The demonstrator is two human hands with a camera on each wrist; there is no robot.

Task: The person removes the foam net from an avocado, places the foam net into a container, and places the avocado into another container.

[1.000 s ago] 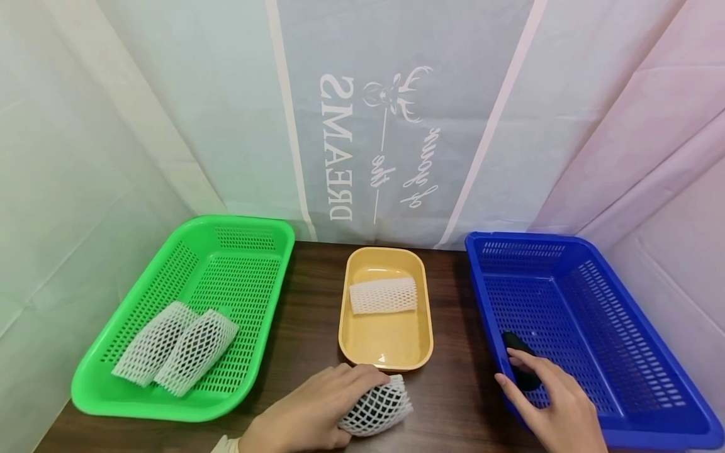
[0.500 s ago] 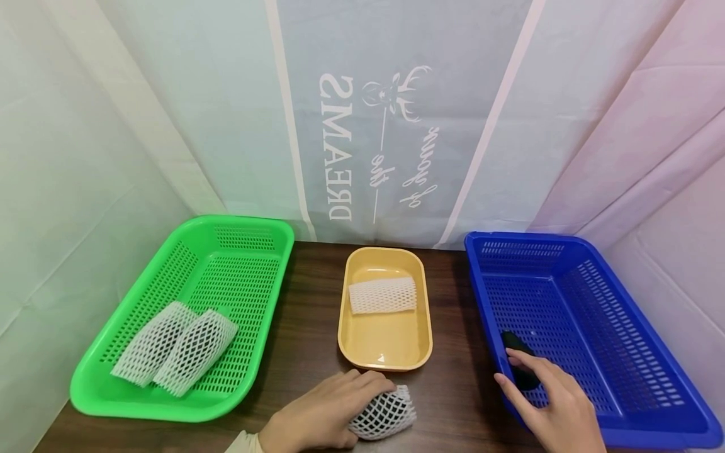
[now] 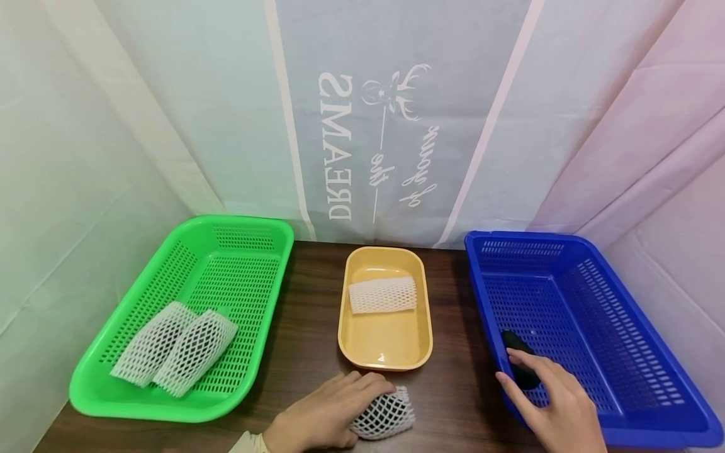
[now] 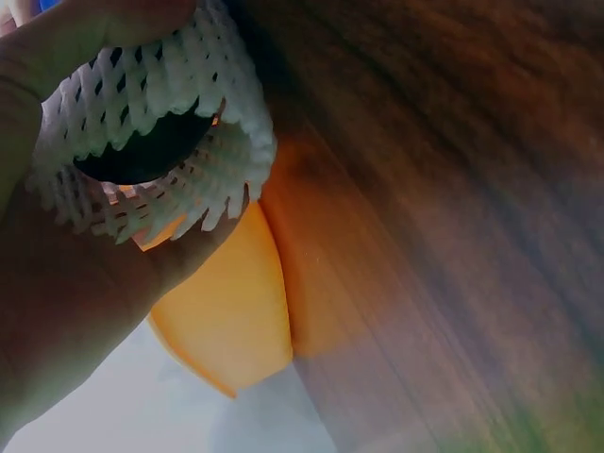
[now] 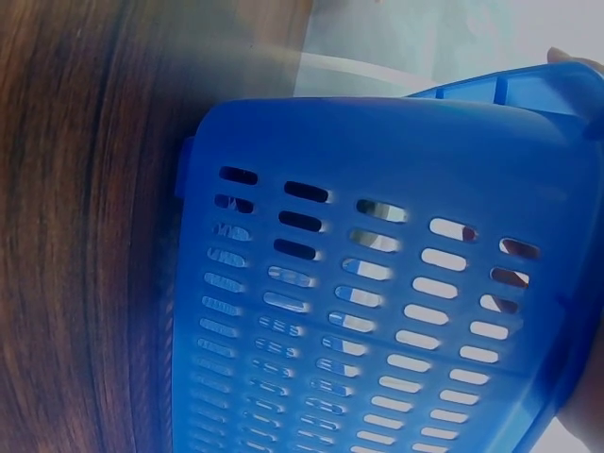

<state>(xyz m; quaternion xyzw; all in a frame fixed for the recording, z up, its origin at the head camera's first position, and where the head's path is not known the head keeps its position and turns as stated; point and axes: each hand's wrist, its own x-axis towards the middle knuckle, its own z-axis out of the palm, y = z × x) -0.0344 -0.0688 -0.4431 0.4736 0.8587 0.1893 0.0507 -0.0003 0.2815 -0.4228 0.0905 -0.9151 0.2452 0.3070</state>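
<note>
a netted dark item (image 3: 386,413) at the near middle, held by the left hand (image 3: 325,412)
the left fingers are clamped round it, above the worktop (image 3: 308,314) near the yellow tray (image 3: 382,340) with its white net sleeve (image 3: 383,296); right hand (image 3: 557,399) at a bare dark item (image 3: 517,341) in the right blue basket (image 3: 566,321), thumb and forefinger apart, grip unclear; green basket (image 3: 243,277) left.

A curtained-off nook: fabric hangings (image 3: 391,145) line three sides of a wood-grain table (image 3: 310,308).
</note>
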